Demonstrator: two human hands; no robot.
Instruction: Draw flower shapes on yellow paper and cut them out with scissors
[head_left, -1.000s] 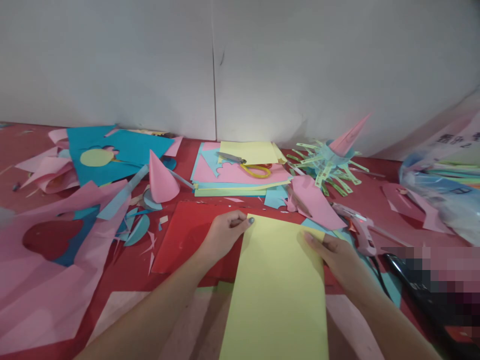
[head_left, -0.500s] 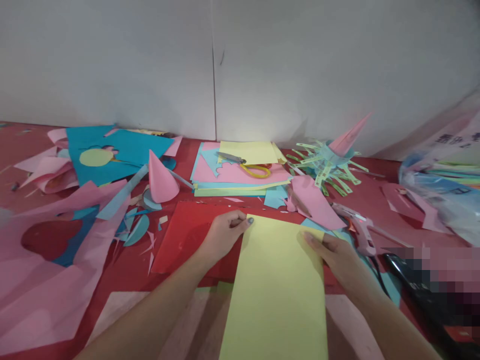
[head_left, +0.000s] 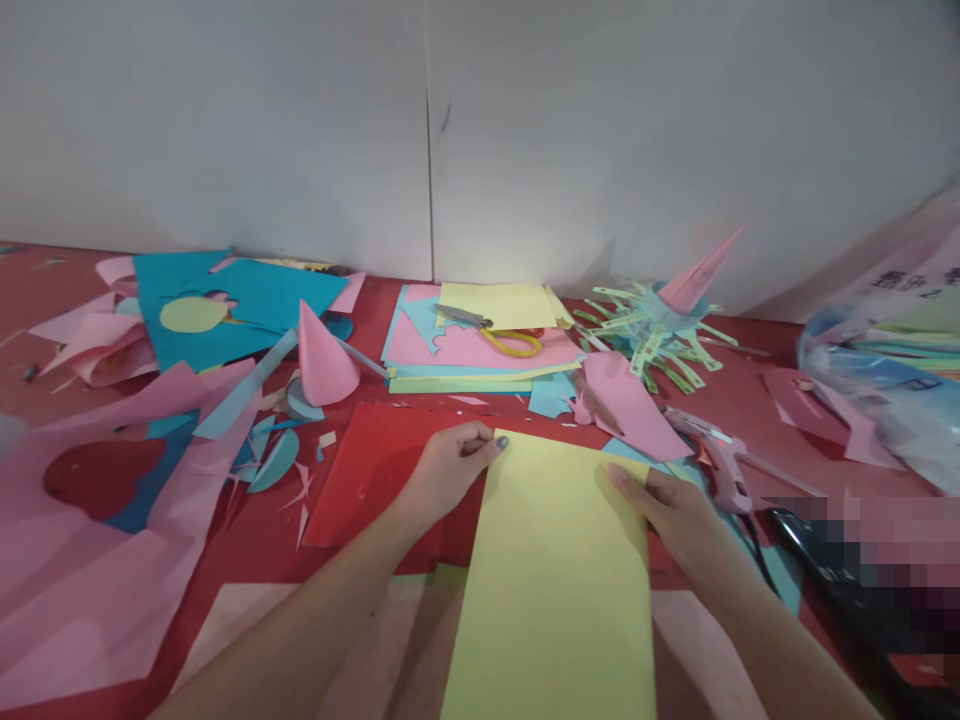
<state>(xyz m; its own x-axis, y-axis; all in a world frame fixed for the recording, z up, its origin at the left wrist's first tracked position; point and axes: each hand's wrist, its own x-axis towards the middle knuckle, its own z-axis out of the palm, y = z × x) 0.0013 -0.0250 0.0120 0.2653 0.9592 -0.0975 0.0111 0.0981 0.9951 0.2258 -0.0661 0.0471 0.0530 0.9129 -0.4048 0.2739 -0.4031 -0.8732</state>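
Note:
A long sheet of yellow paper (head_left: 562, 570) stretches from the middle of the table down past the lower edge of the view. My left hand (head_left: 454, 465) pinches its far left corner between thumb and fingers. At the far right corner, my right hand (head_left: 664, 505) grips the same sheet, thumb on top and fingers behind. Beneath my left hand and the yellow paper lies a red sheet (head_left: 367, 470), partly covered. Under the near part of the yellow paper, a pale pink sheet (head_left: 240, 630) shows on both sides.
Scissors (head_left: 514, 342) with yellow handles lie on a stack of coloured paper (head_left: 409, 380). A pink paper cone (head_left: 322, 365) stands left, among scraps. To the right are a glue gun (head_left: 724, 470), a phone (head_left: 810, 550) and a spiky green paper piece with a pink cone (head_left: 697, 275).

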